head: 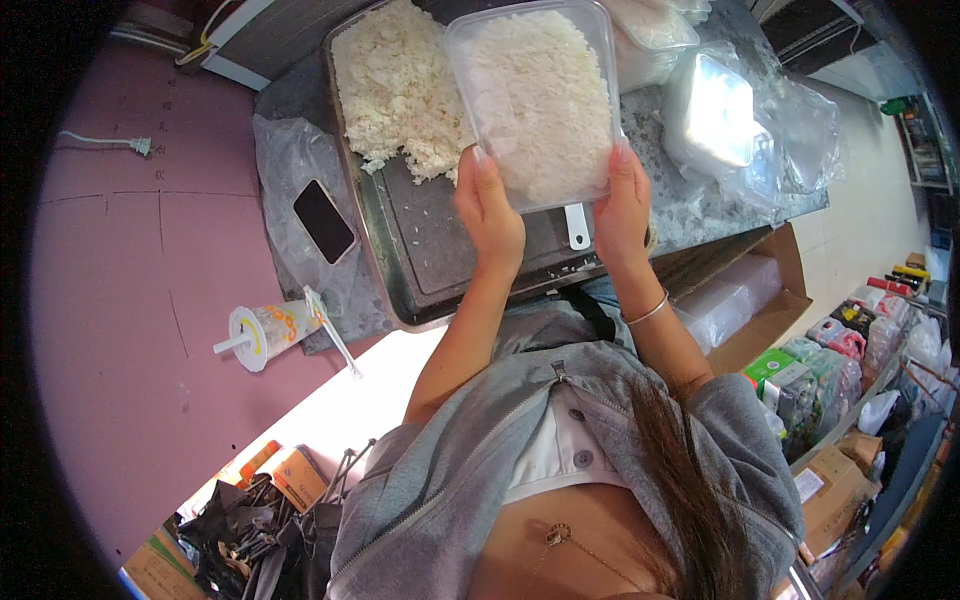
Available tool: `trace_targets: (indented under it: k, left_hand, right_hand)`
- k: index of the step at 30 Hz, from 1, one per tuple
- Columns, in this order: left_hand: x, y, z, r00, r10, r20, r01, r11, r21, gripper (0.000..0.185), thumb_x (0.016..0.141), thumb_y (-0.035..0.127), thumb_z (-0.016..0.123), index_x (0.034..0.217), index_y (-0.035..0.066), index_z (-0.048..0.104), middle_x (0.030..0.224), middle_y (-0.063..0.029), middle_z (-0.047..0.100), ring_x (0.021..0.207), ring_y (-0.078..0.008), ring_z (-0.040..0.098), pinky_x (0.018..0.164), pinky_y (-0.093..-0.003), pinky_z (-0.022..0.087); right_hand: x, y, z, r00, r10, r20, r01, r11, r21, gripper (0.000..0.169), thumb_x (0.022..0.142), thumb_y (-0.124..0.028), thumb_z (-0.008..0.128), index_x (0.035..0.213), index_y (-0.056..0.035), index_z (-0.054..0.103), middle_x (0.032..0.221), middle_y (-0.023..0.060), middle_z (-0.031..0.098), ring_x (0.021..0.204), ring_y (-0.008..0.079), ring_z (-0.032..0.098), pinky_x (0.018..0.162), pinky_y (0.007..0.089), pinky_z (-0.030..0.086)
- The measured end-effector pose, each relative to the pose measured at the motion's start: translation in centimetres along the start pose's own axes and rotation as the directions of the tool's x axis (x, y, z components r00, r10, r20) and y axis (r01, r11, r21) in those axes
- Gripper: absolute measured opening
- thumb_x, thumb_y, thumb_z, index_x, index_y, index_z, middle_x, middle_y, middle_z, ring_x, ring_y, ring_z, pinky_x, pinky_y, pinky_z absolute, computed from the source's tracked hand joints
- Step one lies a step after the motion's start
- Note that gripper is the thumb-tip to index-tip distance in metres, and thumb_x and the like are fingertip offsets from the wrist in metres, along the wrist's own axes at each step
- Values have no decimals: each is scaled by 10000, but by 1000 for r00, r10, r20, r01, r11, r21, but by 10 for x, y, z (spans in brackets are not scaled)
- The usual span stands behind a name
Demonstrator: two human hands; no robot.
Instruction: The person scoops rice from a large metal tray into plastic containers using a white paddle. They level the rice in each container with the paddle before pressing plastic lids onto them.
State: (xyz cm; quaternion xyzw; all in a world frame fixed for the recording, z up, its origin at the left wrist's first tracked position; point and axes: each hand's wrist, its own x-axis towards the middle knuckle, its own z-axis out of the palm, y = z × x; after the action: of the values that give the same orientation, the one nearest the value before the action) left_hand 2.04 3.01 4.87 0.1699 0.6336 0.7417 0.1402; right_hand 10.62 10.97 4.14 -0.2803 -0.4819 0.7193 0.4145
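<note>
Between my two hands is a clear plastic food container [540, 112] filled with white rice. My left hand [489, 210] grips its near left corner, thumb on the rim. My right hand [624, 206] grips the near right corner the same way. Under it lies a dark metal baking tray [442, 255], with a large mound of cooked rice [397, 82] at its far left and loose grains on the bare part. The white handle of a utensil [577, 226] shows beneath the container; its other end is hidden.
A phone [325, 221] lies on a plastic bag left of the tray, near a lidded drink cup [274, 330] with a straw. Filled containers [652, 37] are stacked at the back right, beside a stack of clear containers [709, 112]. A cardboard box [787, 277] sits below the table's right side.
</note>
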Motion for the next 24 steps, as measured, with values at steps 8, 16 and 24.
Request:
trace_targets:
  k: [8, 16, 24]
  left_hand:
    - [22, -7, 0, 967, -248, 53, 252, 923, -291, 406, 896, 367, 398, 1046, 10, 521, 919, -52, 541, 827, -147, 502, 727, -269, 400]
    - [6, -6, -4, 996, -7, 91, -1, 996, 92, 404, 923, 347, 335, 750, 18, 494, 652, 51, 380, 632, -65, 323, 555, -224, 289]
    - [13, -7, -8, 958, -235, 166, 265, 945, -190, 514, 918, 395, 311, 1055, -61, 501, 1020, -62, 529, 941, -113, 458, 837, -251, 355]
  right_hand:
    - [-9, -10, -3, 991, -76, 112, 97, 976, -196, 284, 892, -186, 429, 1041, 43, 507, 921, 33, 539, 856, 83, 456, 775, 214, 365]
    - [8, -30, 8, 999, 38, 19, -33, 971, -235, 377, 918, -310, 374, 998, 21, 533, 837, -4, 520, 765, 58, 437, 685, 208, 374]
    - [10, -5, -4, 991, -26, 128, 75, 917, -391, 331, 913, -284, 391, 937, 12, 537, 753, -14, 502, 706, 64, 422, 626, 225, 367]
